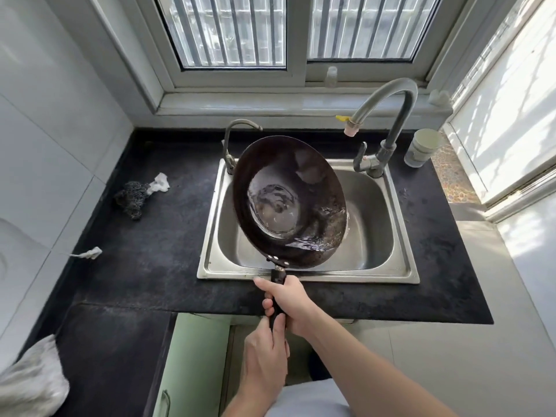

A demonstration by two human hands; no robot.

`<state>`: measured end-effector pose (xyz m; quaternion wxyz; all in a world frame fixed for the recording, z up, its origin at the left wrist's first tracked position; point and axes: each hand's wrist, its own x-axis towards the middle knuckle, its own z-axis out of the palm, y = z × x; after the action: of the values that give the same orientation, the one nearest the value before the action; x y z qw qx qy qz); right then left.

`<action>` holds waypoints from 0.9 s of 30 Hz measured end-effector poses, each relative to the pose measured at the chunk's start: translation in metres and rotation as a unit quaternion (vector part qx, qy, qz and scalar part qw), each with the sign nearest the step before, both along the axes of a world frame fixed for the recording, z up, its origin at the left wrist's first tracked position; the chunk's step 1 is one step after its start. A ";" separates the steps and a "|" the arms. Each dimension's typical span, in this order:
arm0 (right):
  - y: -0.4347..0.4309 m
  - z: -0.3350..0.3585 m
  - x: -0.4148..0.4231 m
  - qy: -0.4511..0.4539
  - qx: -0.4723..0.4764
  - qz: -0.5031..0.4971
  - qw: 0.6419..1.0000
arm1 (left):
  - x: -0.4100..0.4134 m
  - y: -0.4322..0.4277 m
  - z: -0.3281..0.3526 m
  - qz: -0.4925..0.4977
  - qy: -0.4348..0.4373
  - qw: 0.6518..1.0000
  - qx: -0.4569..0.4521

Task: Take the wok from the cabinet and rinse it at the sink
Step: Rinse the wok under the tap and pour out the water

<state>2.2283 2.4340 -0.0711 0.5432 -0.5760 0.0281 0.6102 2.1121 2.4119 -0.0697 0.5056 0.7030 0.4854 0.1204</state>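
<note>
Head cam: 1 wet wok tilted over 1 sink, 2 taps behind sink. Left grip & right grip wrapped round its handle, front of sink.

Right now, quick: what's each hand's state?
Left hand: closed around the end of the wok handle.
Right hand: closed around the same handle, nearer the wok.
</note>
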 end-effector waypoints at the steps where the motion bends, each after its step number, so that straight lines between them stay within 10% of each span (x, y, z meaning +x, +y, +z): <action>1: -0.001 -0.001 0.000 -0.001 0.009 0.002 1.000 | 0.000 0.001 0.000 -0.004 0.005 1.000 0.011; 6: -0.006 -0.007 0.002 0.028 0.058 0.006 0.998 | 0.007 0.001 0.003 0.060 -0.027 0.985 -0.161; 11: -0.011 -0.007 0.009 0.004 0.080 0.039 0.996 | 0.007 0.001 0.004 0.124 -0.108 0.855 -0.491; 27: 0.003 -0.009 0.027 -0.190 0.053 0.164 0.966 | 0.020 -0.002 -0.023 0.084 0.004 0.992 -0.092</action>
<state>2.2557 2.4371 -0.0797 0.4606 -0.6485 -0.2032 0.5710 2.1326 2.4096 -0.0923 0.5546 0.6108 0.5534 0.1147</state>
